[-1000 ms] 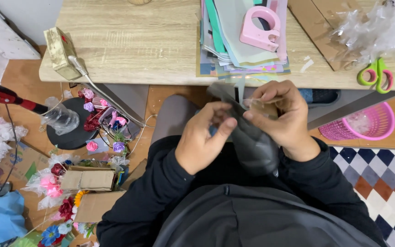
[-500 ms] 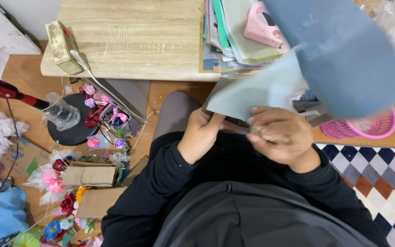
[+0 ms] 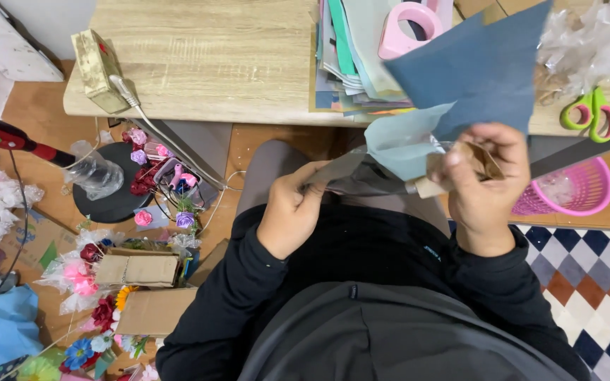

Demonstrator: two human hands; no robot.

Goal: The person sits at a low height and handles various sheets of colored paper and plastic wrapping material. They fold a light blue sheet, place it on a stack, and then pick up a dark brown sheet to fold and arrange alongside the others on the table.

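- A sheet of dark blue paper (image 3: 485, 74) is held up over the lap, in front of the wooden table (image 3: 206, 56); its lower part, where a paler blue-grey face shows, is folded and gathered between the two hands.
- The right hand (image 3: 485, 187) is clenched around the gathered paper together with a small brown piece (image 3: 480, 161), which is pinched between thumb and fingers; what the brown piece is cannot be told.
- The left hand (image 3: 294, 208) is closed on the lower, darker grey end of the same paper, with its fingertips curled over the edge.
- Both hands are seen close to the body, above the black sleeves and the grey trousers.
- A stack of coloured paper sheets (image 3: 347, 70) is seen on the table behind the raised sheet, with a pink tape dispenser (image 3: 407, 28) lying on top of it.
- Green-handled scissors (image 3: 587, 109) are seen on the table to the right, beside crumpled clear wrapping (image 3: 594, 42).
- A pink plastic basket (image 3: 573, 187) is seen on the floor just right of the right hand.
- Small artificial flowers (image 3: 157, 166), cardboard boxes (image 3: 139, 269) and a black round base (image 3: 118, 201) are scattered over the floor to the left, well apart from the hands.
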